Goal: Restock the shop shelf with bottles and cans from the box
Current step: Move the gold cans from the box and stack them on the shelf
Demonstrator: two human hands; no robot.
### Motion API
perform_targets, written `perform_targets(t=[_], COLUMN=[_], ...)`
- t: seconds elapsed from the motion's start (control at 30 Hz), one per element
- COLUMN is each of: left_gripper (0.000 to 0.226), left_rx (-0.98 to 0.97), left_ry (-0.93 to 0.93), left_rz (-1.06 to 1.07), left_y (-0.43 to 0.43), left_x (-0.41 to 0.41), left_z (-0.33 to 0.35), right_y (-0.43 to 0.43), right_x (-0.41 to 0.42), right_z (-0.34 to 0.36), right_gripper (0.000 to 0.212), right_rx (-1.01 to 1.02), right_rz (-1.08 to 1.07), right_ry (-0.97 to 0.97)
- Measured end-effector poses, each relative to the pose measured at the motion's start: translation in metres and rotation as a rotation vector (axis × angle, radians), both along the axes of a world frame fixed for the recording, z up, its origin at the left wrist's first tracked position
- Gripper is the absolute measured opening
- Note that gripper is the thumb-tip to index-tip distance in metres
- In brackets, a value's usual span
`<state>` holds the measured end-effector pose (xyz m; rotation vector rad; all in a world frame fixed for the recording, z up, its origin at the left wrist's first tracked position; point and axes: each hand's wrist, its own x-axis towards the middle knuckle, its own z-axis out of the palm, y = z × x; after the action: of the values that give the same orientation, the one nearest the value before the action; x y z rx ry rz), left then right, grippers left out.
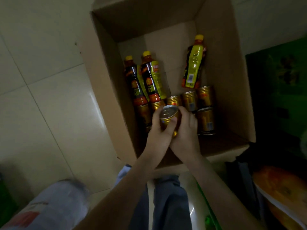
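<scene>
An open cardboard box (229, 80) stands on the floor below me. Inside lie three tea bottles with yellow caps: two side by side on the left (149, 77) and one on the right (194, 63). Several gold cans (189, 100) stand in rows at the near end of the box. Just above those rows is one gold can (168, 113), its silver top tilted toward me. My left hand (157, 133) grips it from the left with fingers and thumb. My right hand (184, 135) curls round its right side, and the two hands touch.
Pale tiled floor (41, 80) stretches to the left of the box. A dark green crate (279, 80) stands to the right, with an orange bag (282, 188) nearer me. My legs in jeans (169, 205) and a plastic-wrapped pack (49, 206) fill the bottom.
</scene>
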<state>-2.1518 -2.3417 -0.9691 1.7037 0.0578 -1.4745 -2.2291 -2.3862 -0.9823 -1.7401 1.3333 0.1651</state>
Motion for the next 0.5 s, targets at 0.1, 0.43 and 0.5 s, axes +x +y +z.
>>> perform_targets(t=[0.1, 0.43, 0.5], left_gripper=[0.056, 0.063, 0.064], left_rx=[-0.042, 0.133, 0.141], left_ry=[0.003, 0.179, 0.211], left_rz=[0.136, 0.125, 0.063], left_y=[-0.01, -0.011, -0.008], left_x=[0.002, 0.01, 0.011], left_z=[-0.002, -0.025, -0.03], right_y=[-0.012, -0.058, -0.059], right_x=[-0.003, -0.087, -0.09], right_z=[0.014, -0.078, -0.097], right_gripper=[0.078, 0.092, 0.092], right_rx=[0.034, 0.202, 0.178], right_rz=[0.088, -0.304, -0.22], right_ry=[-0.115, 0.375, 0.475])
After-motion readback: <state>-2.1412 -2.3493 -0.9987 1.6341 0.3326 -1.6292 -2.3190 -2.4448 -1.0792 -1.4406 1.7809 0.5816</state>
